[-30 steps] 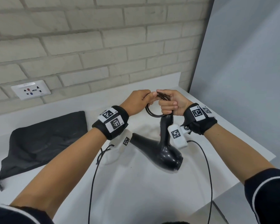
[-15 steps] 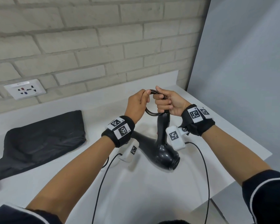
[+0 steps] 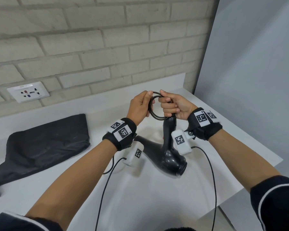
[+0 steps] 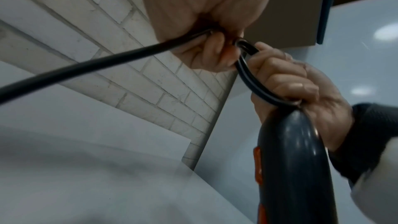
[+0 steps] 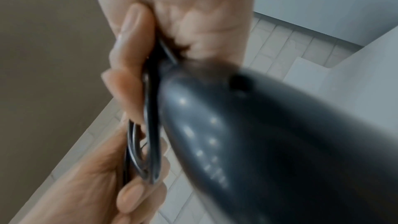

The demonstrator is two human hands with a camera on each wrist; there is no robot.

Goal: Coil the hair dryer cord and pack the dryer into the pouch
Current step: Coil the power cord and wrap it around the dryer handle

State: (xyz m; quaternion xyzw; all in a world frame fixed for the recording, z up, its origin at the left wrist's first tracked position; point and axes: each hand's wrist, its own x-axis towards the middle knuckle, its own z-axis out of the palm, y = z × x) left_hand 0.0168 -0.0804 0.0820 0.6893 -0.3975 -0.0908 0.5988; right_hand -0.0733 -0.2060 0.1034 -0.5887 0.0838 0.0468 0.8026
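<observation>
A black hair dryer [image 3: 167, 154] hangs handle-up over the white table [image 3: 157, 197]. My right hand [image 3: 173, 106] grips the top of the handle [image 4: 297, 159] together with a small coil of black cord [image 3: 154, 114]. My left hand [image 3: 140, 107] pinches the left side of that coil [image 4: 252, 77]. A straight run of cord [image 4: 86, 67] leaves the left hand [image 4: 206, 52] toward the lower left. The right wrist view shows the coil [image 5: 150, 125] pressed under my right fingers [image 5: 129, 54] beside the handle [image 5: 258, 142]. The black pouch [image 3: 45, 144] lies flat on the table at left.
A brick wall with a wall socket [image 3: 27, 91] stands behind the table. A grey panel [image 3: 249, 80] closes the right side, and the table's right edge [image 3: 265, 170] runs close to my right forearm. Thin black cables [image 3: 213, 180] trail from the wrist cameras toward me.
My left hand has slid from touching the right hand to the left side of the coil, which now shows as a wider ring. The dryer stays under my right hand.
</observation>
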